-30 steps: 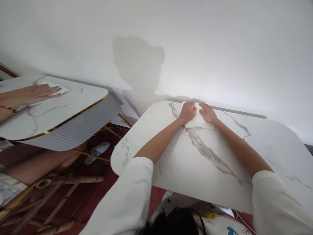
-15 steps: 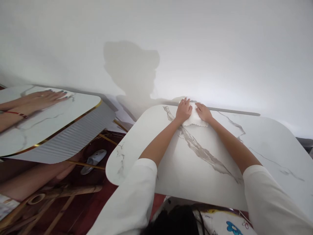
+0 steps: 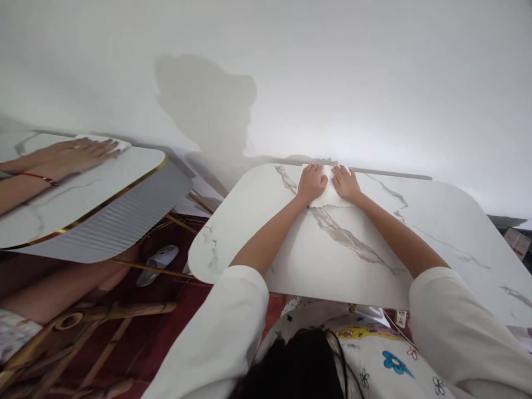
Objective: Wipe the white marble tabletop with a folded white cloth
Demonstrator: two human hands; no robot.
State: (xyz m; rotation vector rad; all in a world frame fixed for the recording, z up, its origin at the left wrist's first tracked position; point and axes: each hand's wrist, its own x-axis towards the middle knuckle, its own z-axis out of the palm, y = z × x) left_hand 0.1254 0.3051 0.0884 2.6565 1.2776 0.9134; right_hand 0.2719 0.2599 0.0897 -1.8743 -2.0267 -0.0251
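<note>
Head camera view: a white cloth (image 3: 331,197) lay flat at the far edge of a white marbled table (image 3: 291,266), close to the wall (image 3: 374,83). Its wavy near edge faced the person. The left hand (image 3: 312,183) rested palm down on the cloth's left part, fingers extended and lying near one another, the thumb held apart toward the middle. The right hand (image 3: 346,183) lay palm down on the right part, likewise flattened, its fingers slightly spread. A strip of cloth showed between the two hands, which did not touch. Both arms reached forward from loose white sleeves (image 3: 233,321). A grey-brown vein in the tabletop ran from near the cloth toward the person. Below the near edge were dark hair (image 3: 299,366) and clothing printed with flowers (image 3: 415,366).

To the left stood a second marbled table (image 3: 100,191) with a gold rim and a ribbed grey side. Another person's hands (image 3: 85,155) lay over a white cloth (image 3: 126,145) there, above a red bracelet (image 3: 39,177). Under that table a pale slipper (image 3: 158,265) sat on the dark red floor (image 3: 178,310), near a frame of wooden poles (image 3: 124,311). A head-shaped shadow (image 3: 211,105) fell on the wall.
</note>
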